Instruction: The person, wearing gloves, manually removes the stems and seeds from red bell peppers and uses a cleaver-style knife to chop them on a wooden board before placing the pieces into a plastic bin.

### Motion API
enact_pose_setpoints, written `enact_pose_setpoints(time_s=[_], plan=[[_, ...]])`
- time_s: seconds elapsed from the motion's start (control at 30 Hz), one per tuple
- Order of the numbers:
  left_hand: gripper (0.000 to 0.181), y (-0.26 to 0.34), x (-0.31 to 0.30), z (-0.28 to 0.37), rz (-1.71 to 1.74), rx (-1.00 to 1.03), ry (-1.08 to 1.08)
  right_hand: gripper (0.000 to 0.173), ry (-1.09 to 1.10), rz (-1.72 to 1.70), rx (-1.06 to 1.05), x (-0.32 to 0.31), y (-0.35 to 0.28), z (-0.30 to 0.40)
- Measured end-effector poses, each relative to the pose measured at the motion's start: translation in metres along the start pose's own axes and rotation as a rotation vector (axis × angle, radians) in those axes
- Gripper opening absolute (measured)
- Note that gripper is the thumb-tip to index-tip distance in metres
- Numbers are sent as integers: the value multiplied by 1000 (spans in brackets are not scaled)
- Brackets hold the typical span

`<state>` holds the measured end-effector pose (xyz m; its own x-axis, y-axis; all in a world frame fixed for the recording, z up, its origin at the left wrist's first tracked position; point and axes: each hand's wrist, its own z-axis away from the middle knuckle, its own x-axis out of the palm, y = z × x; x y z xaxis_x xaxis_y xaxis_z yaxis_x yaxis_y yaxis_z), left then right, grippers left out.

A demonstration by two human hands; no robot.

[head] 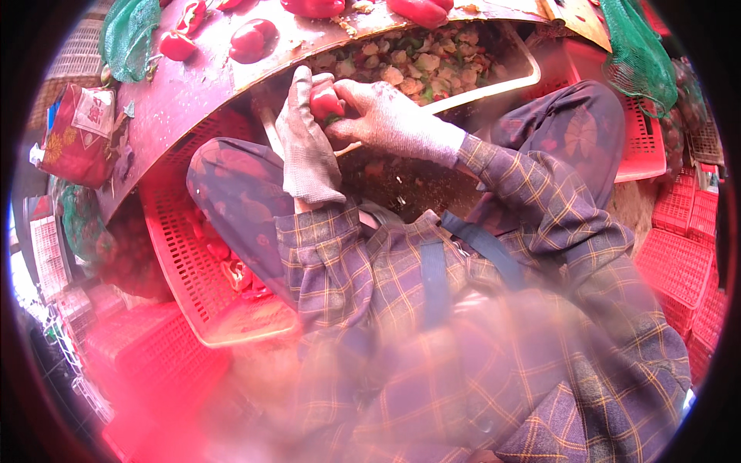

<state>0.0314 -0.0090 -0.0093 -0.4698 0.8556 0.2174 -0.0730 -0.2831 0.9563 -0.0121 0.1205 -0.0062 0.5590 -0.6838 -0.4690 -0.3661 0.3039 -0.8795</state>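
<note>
A red bell pepper point(325, 100), with a bit of green at its lower end, is between my two gloved hands, above the near edge of the table. My left hand point(307, 139), in a dirty light knit glove, holds it from the left, palm and fingers around it. My right hand point(388, 118), in a similar glove, grips it from the right with thumb and fingers; whether it also holds a small tool is hidden. Just beyond, a bin with a pale rim point(486, 95) holds pepper cores and green stem bits. More red bell peppers point(252, 40) lie on the table point(191, 87).
A red plastic crate point(173, 272) with red pepper pieces stands beside my left leg. Another red crate point(642, 144) is beyond my right knee. Green mesh bags point(639, 58) hang at the table's sides. A red printed bag point(81, 136) sits at left; stacked crates point(677, 266) stand right.
</note>
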Motion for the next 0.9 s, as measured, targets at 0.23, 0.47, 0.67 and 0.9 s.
enact_pose_setpoints(time_s=[0.23,0.47,0.67,0.9], plan=[[48,-5,-1,-2,-86,84,-24,50,-126,52,-24,-12,5,-6],[47,9,5,15,-99,-38,-102,52,-229,-400,275,-20,-4,-3],[47,6,13,14,158,-180,-165,54,-144,-249,300,-18,4,3],[45,-20,8,5,136,-15,-144,47,22,240,41,-13,8,6]])
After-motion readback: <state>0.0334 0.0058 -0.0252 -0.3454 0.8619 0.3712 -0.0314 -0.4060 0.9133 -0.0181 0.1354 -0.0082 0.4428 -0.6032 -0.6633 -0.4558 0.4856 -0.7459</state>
